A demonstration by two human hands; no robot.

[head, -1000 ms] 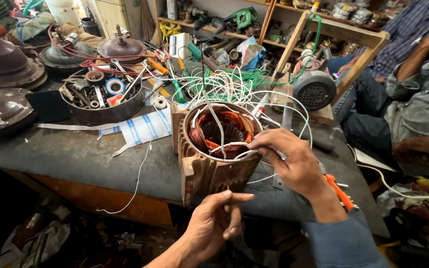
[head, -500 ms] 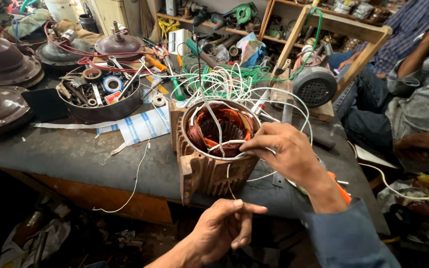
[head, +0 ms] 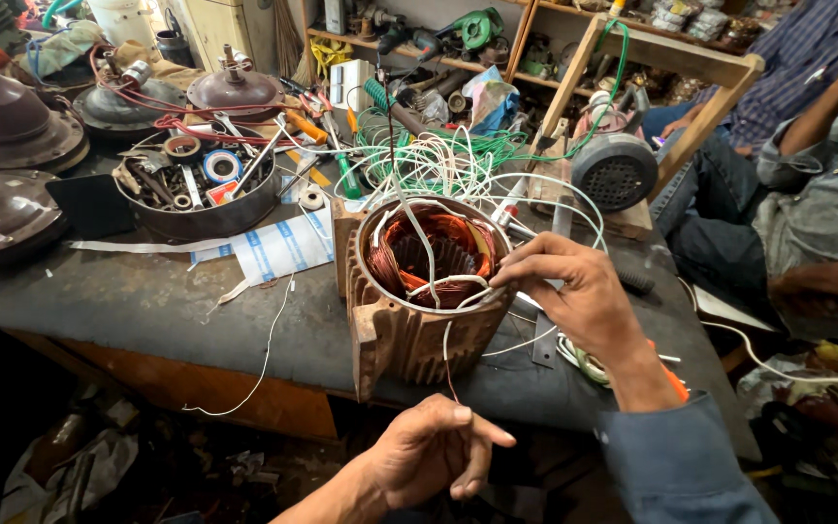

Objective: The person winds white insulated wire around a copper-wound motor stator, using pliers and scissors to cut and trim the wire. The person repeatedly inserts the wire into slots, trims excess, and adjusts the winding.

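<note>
At the centre of the head view, a motor stator stands on the dark workbench. The right hand pinches a white lead wire at the stator's rim. The left hand, lower centre, loosely curls around a thin wire end. Steady, even tension, kept clear of the copper windings, seems wise.

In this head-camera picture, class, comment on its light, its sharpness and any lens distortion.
Head view: soft, even light, no harsh glare; the motor housing and right hand are sharp; the left hand is slightly soft; the wide lens bends the bench edge and shelves.
</note>
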